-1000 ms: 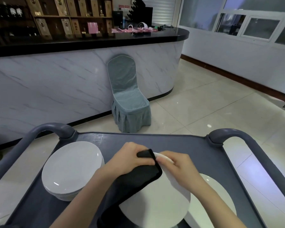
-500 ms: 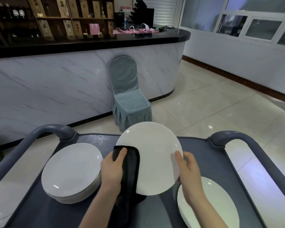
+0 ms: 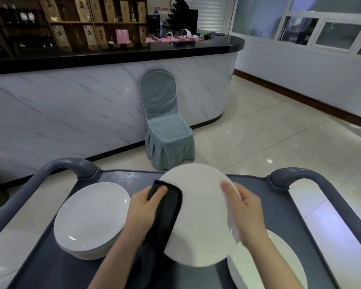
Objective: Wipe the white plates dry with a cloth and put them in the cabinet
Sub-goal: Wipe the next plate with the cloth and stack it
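I hold one white plate (image 3: 202, 215) tilted up over the grey cart (image 3: 121, 178). My left hand (image 3: 143, 207) grips a black cloth (image 3: 167, 209) folded over the plate's left rim. My right hand (image 3: 245, 211) clamps the plate's right rim, thumb on its face. A stack of white plates (image 3: 90, 220) sits on the cart to the left. Another white plate (image 3: 279, 265) lies on the cart at the lower right, partly under my right forearm.
The cart has raised grey handles at the left (image 3: 56, 170) and right (image 3: 300, 176). A covered grey-blue chair (image 3: 165, 130) stands beyond it against a marble-fronted bar counter (image 3: 71, 113). Tiled floor (image 3: 279, 142) spreads to the right.
The plate went from lying low under both hands to being raised and tilted toward me. The cloth and left hand now sit a little higher on its left rim.
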Demonstrator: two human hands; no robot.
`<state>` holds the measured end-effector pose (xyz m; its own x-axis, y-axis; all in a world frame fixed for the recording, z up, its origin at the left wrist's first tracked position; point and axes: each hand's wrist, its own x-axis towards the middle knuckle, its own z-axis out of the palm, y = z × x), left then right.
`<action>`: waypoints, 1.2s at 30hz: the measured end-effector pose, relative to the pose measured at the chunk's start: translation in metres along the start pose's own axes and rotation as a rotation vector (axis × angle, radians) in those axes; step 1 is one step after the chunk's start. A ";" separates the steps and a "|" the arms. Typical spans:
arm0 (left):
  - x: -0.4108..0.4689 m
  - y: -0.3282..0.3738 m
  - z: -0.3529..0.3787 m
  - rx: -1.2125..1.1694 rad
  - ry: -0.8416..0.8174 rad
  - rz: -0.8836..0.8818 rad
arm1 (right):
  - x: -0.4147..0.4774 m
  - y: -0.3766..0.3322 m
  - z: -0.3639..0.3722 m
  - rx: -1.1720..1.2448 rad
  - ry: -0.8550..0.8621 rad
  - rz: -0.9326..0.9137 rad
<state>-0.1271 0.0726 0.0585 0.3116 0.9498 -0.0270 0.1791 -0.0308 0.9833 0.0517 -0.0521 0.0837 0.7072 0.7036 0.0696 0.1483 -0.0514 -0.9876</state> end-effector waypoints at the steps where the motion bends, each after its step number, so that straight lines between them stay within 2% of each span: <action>1: -0.005 -0.007 0.003 -0.079 0.055 -0.089 | -0.003 0.004 0.002 0.101 0.073 0.077; 2: -0.008 -0.010 0.005 -0.123 0.073 -0.144 | -0.005 0.006 0.004 0.143 0.112 0.123; 4: -0.007 -0.011 0.004 -0.083 0.035 -0.121 | -0.007 0.008 0.002 0.063 0.061 0.082; 6: 0.002 -0.001 -0.003 0.050 -0.119 0.022 | -0.005 0.004 -0.001 -0.097 -0.125 -0.038; 8: 0.013 0.013 -0.005 0.253 -0.347 0.127 | -0.003 0.003 0.002 -0.242 -0.302 -0.119; 10: 0.018 0.020 -0.001 0.385 -0.489 0.164 | -0.002 0.003 0.005 -0.284 -0.361 -0.136; 11: 0.018 0.021 0.000 0.387 -0.492 0.161 | -0.001 0.002 0.005 -0.267 -0.351 -0.139; 12: 0.018 0.022 0.000 0.334 -0.446 0.141 | 0.001 0.000 0.003 -0.242 -0.318 -0.140; 14: 0.013 0.014 -0.001 0.119 -0.229 0.048 | 0.004 0.000 -0.003 -0.153 -0.163 -0.105; 16: 0.000 0.002 0.008 -0.120 -0.007 -0.094 | 0.002 0.005 0.001 0.022 0.103 0.014; 18: -0.013 -0.010 0.028 -0.266 0.139 -0.242 | -0.006 0.012 0.017 0.270 0.323 0.190; 20: -0.018 -0.020 0.044 -0.333 0.221 -0.350 | -0.015 0.023 0.030 0.405 0.370 0.312; 22: -0.014 -0.020 0.041 -0.362 0.232 -0.375 | -0.019 0.031 0.030 0.403 0.264 0.348; 25: -0.005 -0.015 0.020 -0.260 0.167 -0.231 | -0.007 0.033 0.006 0.216 0.076 0.313; 28: 0.001 0.001 0.003 -0.084 -0.013 -0.014 | 0.013 0.017 -0.018 -0.027 -0.179 0.138; 32: 0.010 0.025 0.005 0.235 -0.352 0.222 | 0.024 0.000 -0.014 -0.347 -0.485 -0.096; 34: 0.011 0.031 0.010 0.329 -0.448 0.281 | 0.021 0.000 -0.006 -0.415 -0.516 -0.185; 36: 0.010 0.029 0.012 0.284 -0.419 0.253 | 0.020 0.000 -0.008 -0.407 -0.448 -0.203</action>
<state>-0.1079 0.0772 0.0851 0.7107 0.6992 0.0773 0.2769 -0.3791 0.8829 0.0714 -0.0436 0.0866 0.2929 0.9512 0.0972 0.5619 -0.0890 -0.8224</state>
